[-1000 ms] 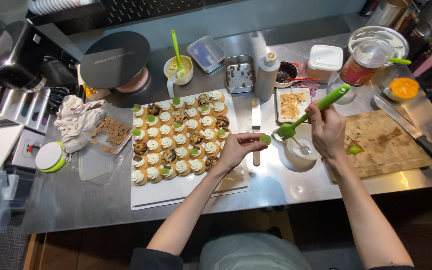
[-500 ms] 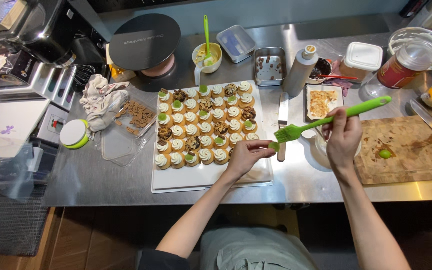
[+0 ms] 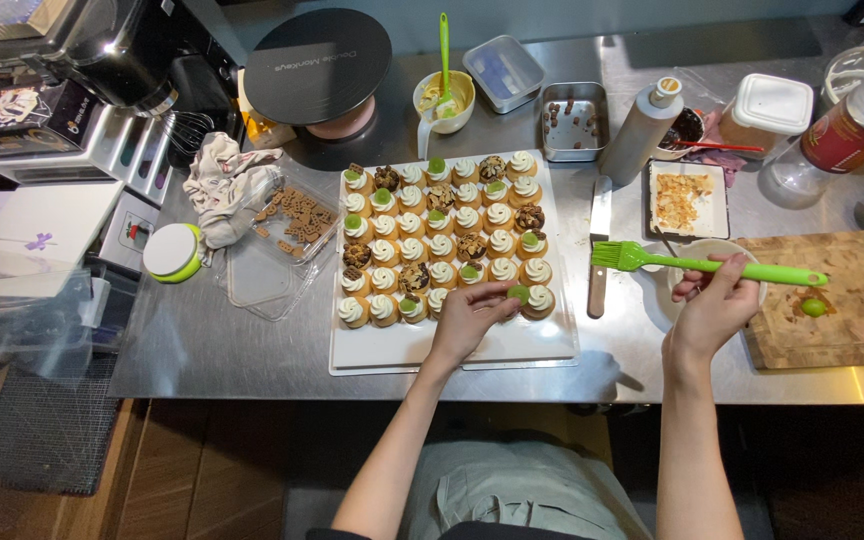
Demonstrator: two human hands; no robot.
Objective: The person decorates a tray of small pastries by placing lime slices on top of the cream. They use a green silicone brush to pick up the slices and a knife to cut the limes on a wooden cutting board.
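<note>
Your left hand [image 3: 467,318] pinches a green lime slice [image 3: 518,294] onto a cream-topped tartlet [image 3: 539,300] at the white tray's [image 3: 432,350] near edge. Your right hand [image 3: 714,305] grips the green silicone brush [image 3: 702,266] right of the tray, bristles kept off the pastries.

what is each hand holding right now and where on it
The right hand grips a green pastry brush midway along its handle. The left hand pinches a small green slice by its edge, over the cupcakes.

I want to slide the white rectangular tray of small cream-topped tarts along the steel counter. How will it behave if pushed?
The white rectangular tray lies flat on the steel counter, so it would probably slide, not tip. The small cream-topped tarts stand loose in close rows; a jolt might knock them together and smear the piped cream. The left hand rests among them, the right hand holds a green brush.
</note>
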